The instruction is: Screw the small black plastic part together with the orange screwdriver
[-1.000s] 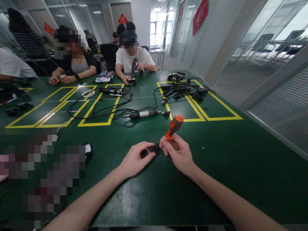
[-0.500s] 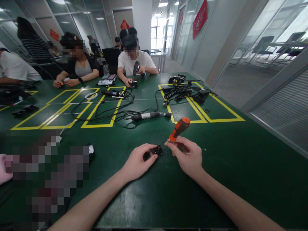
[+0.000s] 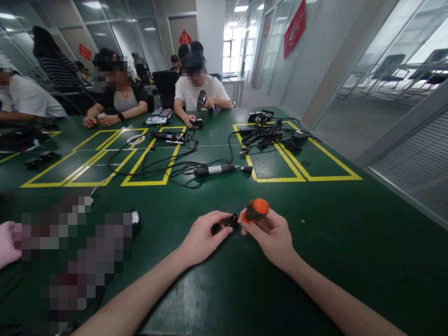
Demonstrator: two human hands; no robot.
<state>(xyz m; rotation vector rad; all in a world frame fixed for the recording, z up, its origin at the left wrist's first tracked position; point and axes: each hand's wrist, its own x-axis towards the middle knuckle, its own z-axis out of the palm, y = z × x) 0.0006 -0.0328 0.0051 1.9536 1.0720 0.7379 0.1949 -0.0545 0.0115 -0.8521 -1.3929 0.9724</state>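
Between the thumb and fingers of my left hand [image 3: 206,235] is a small black part [image 3: 233,220] with a short upright tube, held low at the green tabletop [image 3: 217,289]. Just right of it, my right hand [image 3: 271,233] is closed around a screwdriver [image 3: 257,210] with an orange and dark grey handle. The handle's round end faces up and towards me. My fingers hide the screwdriver's shaft and tip, so I cannot tell whether it touches the black part.
Ahead lies a black and silver corded rotary tool [image 3: 219,169]. Black cables and adapters [image 3: 269,133] are heaped at the back right. Across the table a person [image 3: 201,91] holds a power drill [image 3: 201,100]. A computer mouse-like object [image 3: 135,218] sits at left, partly blurred out.
The screwdriver has tipped from leaning right to a steeper angle, its handle end now lower and nearer me. My right hand has moved slightly closer to the black part.
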